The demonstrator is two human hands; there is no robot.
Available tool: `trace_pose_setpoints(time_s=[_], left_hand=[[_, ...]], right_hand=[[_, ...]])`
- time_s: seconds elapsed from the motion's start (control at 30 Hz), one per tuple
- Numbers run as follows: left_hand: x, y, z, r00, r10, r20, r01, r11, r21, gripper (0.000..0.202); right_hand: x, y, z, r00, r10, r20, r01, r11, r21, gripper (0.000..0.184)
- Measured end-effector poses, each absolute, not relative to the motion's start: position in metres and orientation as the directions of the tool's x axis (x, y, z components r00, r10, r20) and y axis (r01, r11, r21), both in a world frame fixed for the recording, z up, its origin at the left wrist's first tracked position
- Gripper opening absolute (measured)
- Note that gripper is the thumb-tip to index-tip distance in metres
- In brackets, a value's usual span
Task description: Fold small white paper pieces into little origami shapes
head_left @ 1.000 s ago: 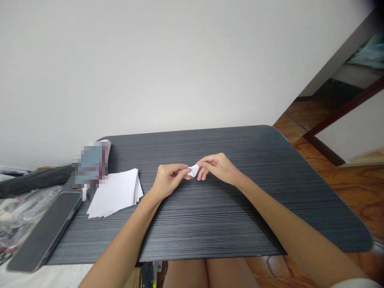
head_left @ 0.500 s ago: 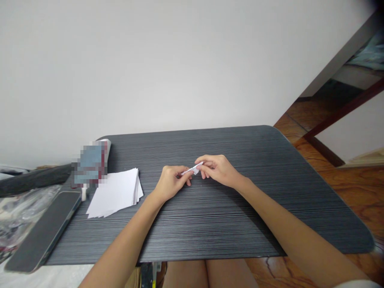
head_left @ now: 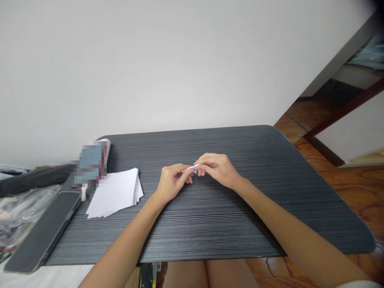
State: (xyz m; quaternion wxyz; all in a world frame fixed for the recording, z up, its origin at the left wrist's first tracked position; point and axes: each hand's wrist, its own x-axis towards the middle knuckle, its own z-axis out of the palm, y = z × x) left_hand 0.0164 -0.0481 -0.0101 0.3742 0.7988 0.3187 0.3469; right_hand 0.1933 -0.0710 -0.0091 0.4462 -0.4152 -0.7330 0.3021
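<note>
A small folded piece of white paper [head_left: 195,169] is held just above the middle of the dark table. My left hand [head_left: 173,181] pinches its left end, thumb on the near side. My right hand [head_left: 218,169] grips the other end between thumb and fingers. The fingertips of both hands nearly meet and cover most of the paper, so its exact shape is hidden. Left of my left hand lies a fanned stack of white paper sheets [head_left: 115,192].
The dark ribbed table [head_left: 210,232] stands against a pale wall. At its left are a phone [head_left: 43,232], a small white object [head_left: 83,193] and a blurred-out packet [head_left: 90,162]. Clear plastic bags [head_left: 33,208] lie beyond the left edge.
My right hand has shifted slightly left along the paper, closing in on my left hand. Less of the paper shows, and it now looks thin, almost edge-on.
</note>
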Motion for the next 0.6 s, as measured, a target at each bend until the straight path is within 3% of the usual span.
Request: trace_pose_setpoints(time_s=[0.27, 0.37, 0.43, 0.5, 0.6], left_hand=[[0.019, -0.054, -0.013, 0.526, 0.721, 0.452, 0.348, -0.667, 0.659, 0.022], [0.016, -0.051, -0.02, 0.508, 0.66, 0.553, 0.419, -0.751, 0.511, 0.02], [0.013, -0.047, -0.026, 0.488, 0.616, 0.618, 0.479, -0.781, 0.4, 0.024], [0.011, -0.045, -0.03, 0.532, 0.58, 0.617, 0.495, -0.804, 0.329, 0.029], [0.01, -0.045, -0.031, 0.633, 0.537, 0.557, 0.463, -0.84, 0.284, 0.034]], right_hand=[[0.192, -0.072, -0.008, -0.22, 0.875, 0.431, 0.379, 0.484, -0.789, 0.023], [0.188, -0.069, -0.012, -0.082, 0.935, 0.346, 0.237, 0.355, -0.904, 0.02], [0.184, -0.068, -0.016, 0.01, 0.979, 0.206, 0.074, 0.204, -0.976, 0.036], [0.179, -0.067, -0.019, 0.003, 0.994, 0.108, -0.029, 0.108, -0.994, 0.041], [0.173, -0.067, -0.023, -0.026, 0.996, 0.09, -0.065, 0.088, -0.994, 0.035]])
